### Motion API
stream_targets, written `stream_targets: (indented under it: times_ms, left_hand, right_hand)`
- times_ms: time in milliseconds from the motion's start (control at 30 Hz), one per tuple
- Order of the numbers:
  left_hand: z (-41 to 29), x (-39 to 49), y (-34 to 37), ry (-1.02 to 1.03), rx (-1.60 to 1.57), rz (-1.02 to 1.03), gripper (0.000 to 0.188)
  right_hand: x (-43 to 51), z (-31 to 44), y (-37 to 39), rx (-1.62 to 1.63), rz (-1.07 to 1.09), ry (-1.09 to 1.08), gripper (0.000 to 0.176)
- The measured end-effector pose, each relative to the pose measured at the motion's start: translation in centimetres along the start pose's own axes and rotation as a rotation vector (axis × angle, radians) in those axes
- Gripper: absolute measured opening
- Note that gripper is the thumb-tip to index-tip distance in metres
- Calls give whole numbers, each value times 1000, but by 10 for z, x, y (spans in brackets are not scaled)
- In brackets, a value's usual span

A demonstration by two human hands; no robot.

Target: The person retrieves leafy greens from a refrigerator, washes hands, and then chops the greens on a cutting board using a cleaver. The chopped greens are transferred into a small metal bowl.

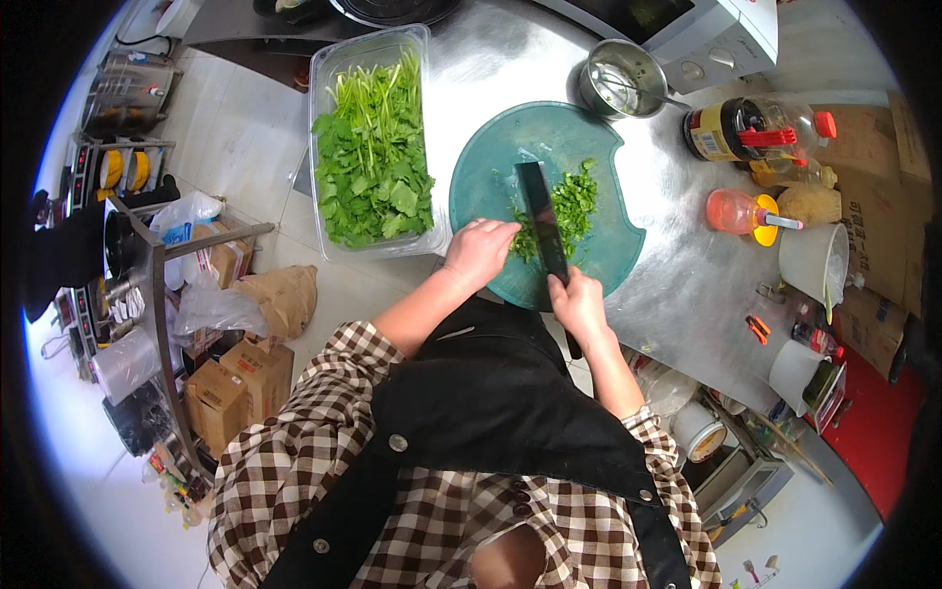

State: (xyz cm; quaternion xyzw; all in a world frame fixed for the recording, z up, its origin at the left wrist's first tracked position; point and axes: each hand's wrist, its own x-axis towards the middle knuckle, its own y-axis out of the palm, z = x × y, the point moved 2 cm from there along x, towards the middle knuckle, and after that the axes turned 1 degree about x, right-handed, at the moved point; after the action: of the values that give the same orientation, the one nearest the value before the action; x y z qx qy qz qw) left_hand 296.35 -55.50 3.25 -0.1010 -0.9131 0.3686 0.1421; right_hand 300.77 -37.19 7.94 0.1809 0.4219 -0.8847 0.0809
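Note:
My right hand (580, 300) grips the handle of a dark-bladed kitchen knife (543, 213). Its blade lies across chopped green herbs (574, 202) on a round green cutting board (486, 162). To the left of the blade, my left hand (480, 249) rests over the board with its fingertips at the edge of the herb pile; whether they press on any leaves is hard to see. Just left of the board, a clear plastic tub (315, 184) holds long-stemmed leafy cilantro (375, 162).
A small metal pot (624, 77) with a utensil in it stands behind the board, near a white microwave (706, 51). Bottles (736, 129) and a white container (813, 254) line the counter's right side. An orange-handled tool (756, 329) lies there. Cardboard boxes (250, 383) sit at lower left.

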Motion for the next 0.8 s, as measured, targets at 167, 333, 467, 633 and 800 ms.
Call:
stream_targets:
  times_ms: [167, 333, 467, 633, 800]
  left_hand:
    - [-5, 2, -5, 10, -45, -54, 23]
    - [-16, 7, -4, -34, -5, -9, 21]
    - [-24, 10, -2, -140, -82, -24, 15]
    - [-14, 5, 3, -419, -367, -128, 13]
    - [-5, 1, 1, -685, -746, -313, 13]
  right_hand:
    - [4, -18, -37, -189, -211, 24, 19]
    - [31, -29, -49, -375, -199, 101, 16]
    - [16, -27, -38, -474, -142, -39, 12]
    - [-19, -33, -43, -510, -301, -278, 15]
    - [-29, -46, -67, -612, -437, -476, 29]
